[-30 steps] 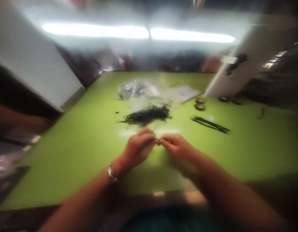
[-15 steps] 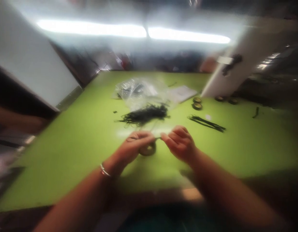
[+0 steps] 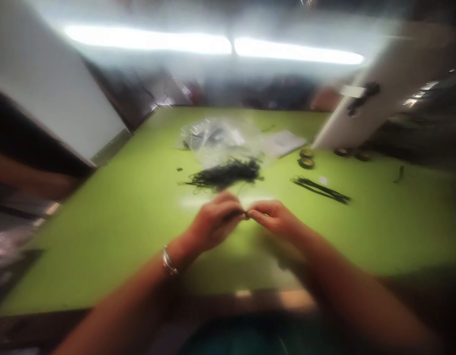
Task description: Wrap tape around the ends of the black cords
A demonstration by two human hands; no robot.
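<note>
Over the green table (image 3: 139,227), my left hand (image 3: 218,222) and my right hand (image 3: 278,218) meet at their fingertips. Both are closed in a pinch around something small and dark between them, too small and blurred to name. A tangled pile of black cords (image 3: 226,173) lies just beyond my hands. To the right of my right hand rests a narrow bundle of black cords (image 3: 320,189), with a small white piece (image 3: 323,180) beside it.
Behind the pile are a clear plastic bag (image 3: 213,138) and a white packet (image 3: 285,143). Dark tape rolls (image 3: 306,162) sit by the white post (image 3: 346,118). Another person's arm (image 3: 28,175) shows at the left edge.
My fingertips have come together, closing the gap between my hands. The roll that hung below my left hand no longer shows. The whole view has shifted slightly.
</note>
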